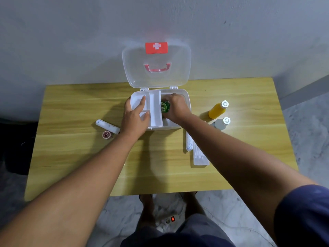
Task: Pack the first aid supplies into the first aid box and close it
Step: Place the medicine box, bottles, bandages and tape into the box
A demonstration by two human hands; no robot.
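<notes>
The white first aid box point(186, 97) stands open at the back middle of the table, its clear lid point(156, 68) upright against the wall. A white divider tray point(154, 111) sits in its left half. My left hand point(136, 116) grips the tray's left side, fingers inside its compartments. My right hand point(175, 107) is inside the right half of the box, closed on a green item point(165, 106). Outside lie a white bandage roll point(107, 126), a pink tape roll point(107, 134), a second bandage roll point(189, 143), a swab pack point(200, 156), a yellow bottle point(217, 110) and a grey bottle point(222, 123).
The yellow wooden table point(80, 157) stands against a grey wall. Its front edge is near my legs. Below it, on the marble floor, lies a power strip point(168, 220) with a lit red switch.
</notes>
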